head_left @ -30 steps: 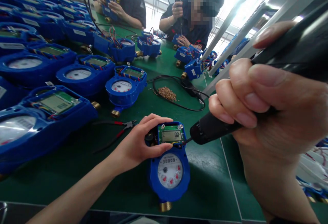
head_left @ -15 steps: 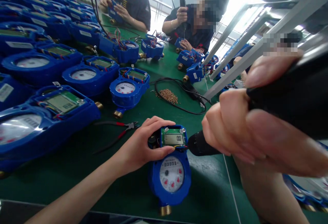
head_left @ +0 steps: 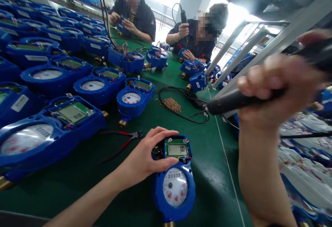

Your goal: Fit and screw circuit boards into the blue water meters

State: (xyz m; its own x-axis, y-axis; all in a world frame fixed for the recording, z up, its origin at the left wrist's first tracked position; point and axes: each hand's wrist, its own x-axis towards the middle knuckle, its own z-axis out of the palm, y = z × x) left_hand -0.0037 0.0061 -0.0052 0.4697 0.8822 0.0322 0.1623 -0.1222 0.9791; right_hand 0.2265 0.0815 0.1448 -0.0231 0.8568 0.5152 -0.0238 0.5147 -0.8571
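Water meter (head_left: 175,187), clamped by fingers of the left hand (head_left: 140,159), risks a scratched display (head_left: 177,150) if the electric screwdriver (head_left: 228,103), gripped by the right hand (head_left: 286,88), fingers wrapped, slips.

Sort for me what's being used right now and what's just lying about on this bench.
In use:
- left hand, holding a blue meter
- right hand, gripping the black driver
- perhaps the heap of small brassy pieces

Lying about, it seems:
- red-and-black pliers
- other blue meters at left
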